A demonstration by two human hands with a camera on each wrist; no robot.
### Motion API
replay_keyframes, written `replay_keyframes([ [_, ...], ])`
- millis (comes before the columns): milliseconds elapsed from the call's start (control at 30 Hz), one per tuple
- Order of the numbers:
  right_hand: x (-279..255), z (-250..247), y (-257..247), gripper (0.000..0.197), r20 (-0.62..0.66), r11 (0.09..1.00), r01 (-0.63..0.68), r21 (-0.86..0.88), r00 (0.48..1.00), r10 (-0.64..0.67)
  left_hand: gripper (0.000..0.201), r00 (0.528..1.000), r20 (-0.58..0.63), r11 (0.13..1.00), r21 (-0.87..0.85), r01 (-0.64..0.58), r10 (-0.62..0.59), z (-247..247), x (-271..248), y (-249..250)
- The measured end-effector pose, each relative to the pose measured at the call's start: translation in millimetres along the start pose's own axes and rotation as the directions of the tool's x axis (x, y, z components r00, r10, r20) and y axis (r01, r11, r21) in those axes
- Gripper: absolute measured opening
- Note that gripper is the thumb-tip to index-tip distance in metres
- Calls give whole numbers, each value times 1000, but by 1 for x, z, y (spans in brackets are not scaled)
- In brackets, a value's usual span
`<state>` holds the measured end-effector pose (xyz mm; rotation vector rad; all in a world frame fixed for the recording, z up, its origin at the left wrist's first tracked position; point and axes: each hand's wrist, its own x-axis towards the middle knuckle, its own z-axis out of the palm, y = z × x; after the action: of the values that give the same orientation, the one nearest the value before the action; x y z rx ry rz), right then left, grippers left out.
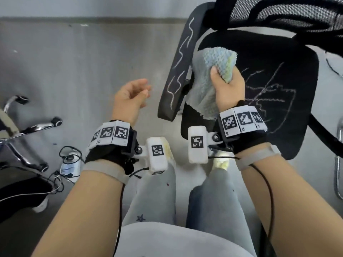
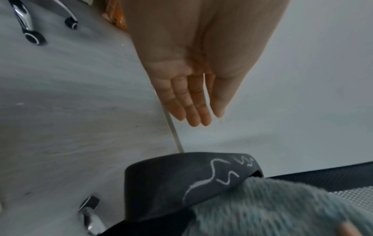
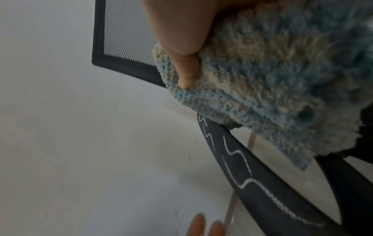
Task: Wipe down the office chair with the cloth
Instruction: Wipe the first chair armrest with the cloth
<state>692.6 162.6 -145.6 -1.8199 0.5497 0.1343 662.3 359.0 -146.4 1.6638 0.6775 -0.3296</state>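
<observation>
The black office chair's seat (image 1: pixel 269 101) carries white chalk scribbles, and so does its left armrest (image 1: pixel 178 71) (image 2: pixel 181 183) (image 3: pixel 252 172). My right hand (image 1: pixel 227 84) grips a fluffy light-blue cloth (image 1: pixel 209 76) (image 3: pixel 272 79) above the seat, just right of the armrest; the thumb (image 3: pixel 187 67) presses into the cloth. The cloth hangs down beside the armrest. My left hand (image 1: pixel 133 93) (image 2: pixel 193 95) hovers empty to the left of the armrest, fingers straight and relaxed, touching nothing.
The chair's mesh backrest (image 1: pixel 289 13) rises at the top right. Another chair's chrome wheeled base (image 1: pixel 27 127) stands on the grey floor at the left, with cables and a white device (image 1: pixel 70 164) beside it. My legs (image 1: pixel 185 201) are below.
</observation>
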Motion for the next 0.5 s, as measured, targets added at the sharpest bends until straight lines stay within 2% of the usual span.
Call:
replay_keyframes([
  [133,8,25,-2,23,67,999,15,-40,998,-13,31,985,119,988,103,112,-125,11,16,-20],
  [267,15,42,9,26,203,971,65,-231,979,-18,27,969,211,980,175,91,-128,21,24,-28],
  [333,19,48,15,35,243,952,72,-298,970,3,26,975,195,979,191,67,-104,23,28,-30],
  [400,24,53,15,48,276,956,85,-280,961,-5,25,982,167,976,211,56,-93,25,31,-30],
  [500,31,57,14,49,327,963,118,-244,944,-33,23,989,116,976,208,70,-95,26,31,-29],
])
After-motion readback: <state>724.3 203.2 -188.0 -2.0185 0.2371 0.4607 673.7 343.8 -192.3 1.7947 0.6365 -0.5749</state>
